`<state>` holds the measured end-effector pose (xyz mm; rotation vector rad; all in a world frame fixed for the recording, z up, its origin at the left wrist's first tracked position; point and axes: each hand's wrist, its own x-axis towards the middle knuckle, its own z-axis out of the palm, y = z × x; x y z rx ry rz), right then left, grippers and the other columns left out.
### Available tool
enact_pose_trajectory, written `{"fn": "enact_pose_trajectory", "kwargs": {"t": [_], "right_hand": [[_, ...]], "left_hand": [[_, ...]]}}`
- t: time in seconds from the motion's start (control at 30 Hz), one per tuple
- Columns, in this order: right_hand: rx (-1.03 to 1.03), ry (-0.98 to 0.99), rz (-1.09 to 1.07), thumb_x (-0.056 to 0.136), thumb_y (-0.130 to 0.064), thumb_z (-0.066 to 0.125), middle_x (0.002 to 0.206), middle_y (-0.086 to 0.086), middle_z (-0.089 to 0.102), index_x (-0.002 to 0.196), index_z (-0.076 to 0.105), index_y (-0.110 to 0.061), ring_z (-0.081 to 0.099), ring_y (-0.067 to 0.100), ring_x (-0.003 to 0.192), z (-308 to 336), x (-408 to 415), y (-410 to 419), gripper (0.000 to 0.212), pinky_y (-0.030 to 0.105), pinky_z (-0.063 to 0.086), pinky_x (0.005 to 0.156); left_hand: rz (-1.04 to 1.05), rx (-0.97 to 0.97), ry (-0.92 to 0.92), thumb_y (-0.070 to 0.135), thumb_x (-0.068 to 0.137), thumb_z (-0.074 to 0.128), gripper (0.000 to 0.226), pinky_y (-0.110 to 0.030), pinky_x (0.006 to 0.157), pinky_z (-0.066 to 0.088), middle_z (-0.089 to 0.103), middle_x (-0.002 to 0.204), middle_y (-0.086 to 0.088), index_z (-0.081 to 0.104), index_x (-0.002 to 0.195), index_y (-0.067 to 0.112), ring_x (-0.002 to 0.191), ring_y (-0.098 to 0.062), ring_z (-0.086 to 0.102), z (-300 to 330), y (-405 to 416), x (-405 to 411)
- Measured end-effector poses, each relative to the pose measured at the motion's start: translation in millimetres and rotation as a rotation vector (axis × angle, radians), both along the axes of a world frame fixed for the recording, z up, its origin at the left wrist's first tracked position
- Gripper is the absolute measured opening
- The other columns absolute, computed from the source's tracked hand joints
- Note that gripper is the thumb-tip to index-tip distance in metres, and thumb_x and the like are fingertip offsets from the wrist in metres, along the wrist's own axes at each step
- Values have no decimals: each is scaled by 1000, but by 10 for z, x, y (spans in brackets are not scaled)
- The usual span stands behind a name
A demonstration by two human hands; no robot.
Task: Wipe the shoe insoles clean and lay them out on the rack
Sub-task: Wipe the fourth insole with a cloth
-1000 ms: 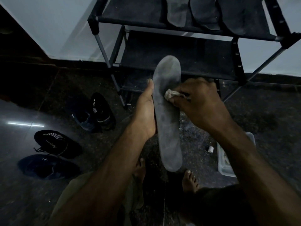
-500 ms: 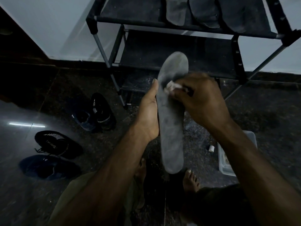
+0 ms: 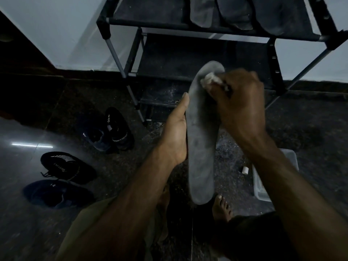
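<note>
- Here the left hand (image 3: 176, 136) holds a grey insole (image 3: 202, 140) upright by its left edge, thumb along the rim; the fingers are hidden behind it, so the person appears to clasp it, though the far side cannot be seen.
- The right hand (image 3: 239, 102) is curled round a small pale cloth (image 3: 209, 80) and presses it on the insole's upper end, well above the left hand's hold.
- The insole hangs in the air in front of the rack (image 3: 207, 53), its lower end far below the grip and unsupported.
- Risk: the hold sits at mid-length on one edge only, so a hard rub near the top would likely bend the insole away or twist it out of the hand.
- Risk: the cloth wad is small; it could slip from the fingers, leaving bare knuckles to smear the surface.
- Risk: dirt wiped off may fall on the floor grit below, and a dropped insole would pick it up again.
- Count: one insole in hand, three insoles (image 3: 233, 14) lying side by side on the rack's top shelf.
- Count: four shoes (image 3: 107, 130) on the floor left of the grip, one clear tub (image 3: 260, 187) to its lower right, and one small white object (image 3: 245, 170) beside the tub.
</note>
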<state>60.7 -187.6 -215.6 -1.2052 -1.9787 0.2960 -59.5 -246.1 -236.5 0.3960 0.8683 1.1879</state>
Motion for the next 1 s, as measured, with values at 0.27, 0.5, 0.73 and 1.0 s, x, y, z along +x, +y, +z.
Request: {"fn": "enact_pose_trajectory", "kwargs": {"t": [0.27,0.5,0.73,1.0], "right_hand": [[-117,27,142,96,-24,60,75,-6,65,83,71,-12,55,1,66,67,-197,-196,21,12,44,65],[-21,23,-69,95,-30,60,80,1,67,85,70,-11,59,14,72,8,23,4,25,38,51,72],[-99,-10,111,93,-24,63,82,-3,67,88,72,-12,56,0,71,107,-163,-153,16,11,45,67],[-58,-1,-92,96,-36,56,84,0,66,88,69,-14,59,15,75,46,152,65,27,39,52,74]], "left_hand": [[55,-17,57,50,102,21,59,-31,99,48,65,118,-11,52,132,9,113,-22,61,9,31,44],[-79,-39,187,61,99,14,67,-34,106,44,65,127,-6,62,121,20,123,-18,58,-32,6,71],[-13,5,86,50,103,18,54,-26,90,52,71,112,0,60,119,21,110,-13,65,-26,36,43],[-110,18,221,47,103,28,48,-35,105,44,69,117,-2,67,113,22,118,-18,61,-29,-5,114]]}}
